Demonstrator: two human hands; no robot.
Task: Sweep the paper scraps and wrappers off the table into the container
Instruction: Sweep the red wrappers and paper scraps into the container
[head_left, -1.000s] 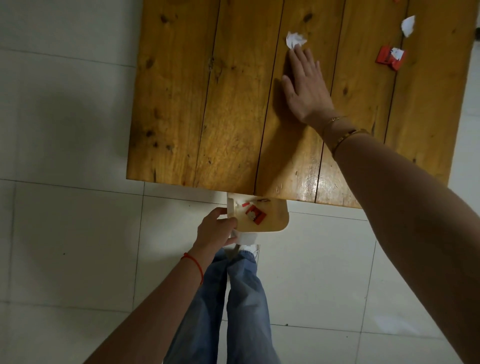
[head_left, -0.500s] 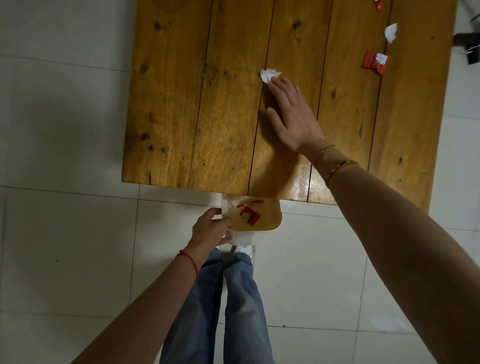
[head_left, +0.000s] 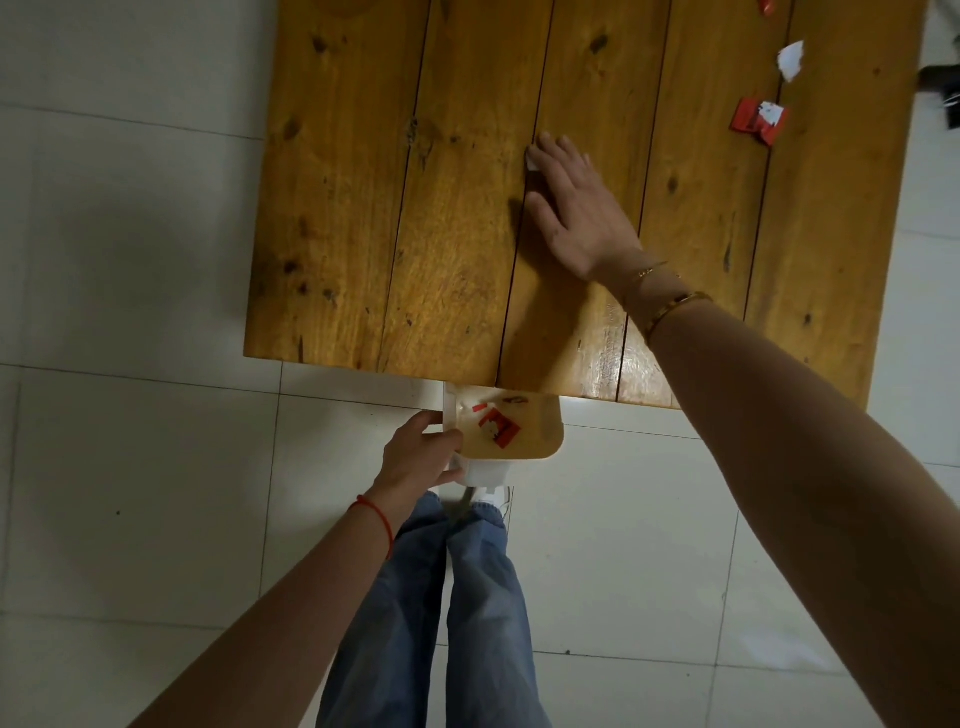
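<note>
My right hand (head_left: 574, 208) lies flat on the wooden table (head_left: 405, 208), fingers together, with a white paper scrap (head_left: 533, 160) peeking out from under the fingertips. My left hand (head_left: 421, 456) grips the left rim of a pale plastic container (head_left: 553, 441) held just below the table's near edge. Inside it lies a red wrapper (head_left: 497, 426) and small red bits. At the table's far right lie another red wrapper (head_left: 758, 127) and a white paper scrap (head_left: 791, 60).
A small red piece (head_left: 768, 5) sits at the top edge of the view. White floor tiles (head_left: 130, 467) surround the table. My jeans-clad legs (head_left: 467, 597) stand right behind the container. A dark object (head_left: 943, 98) shows at the right edge.
My right hand has slid toward the table's near edge, dragging the white paper scrap with it; the scrap is now mostly covered by the fingers. The left hand keeps holding the container.
</note>
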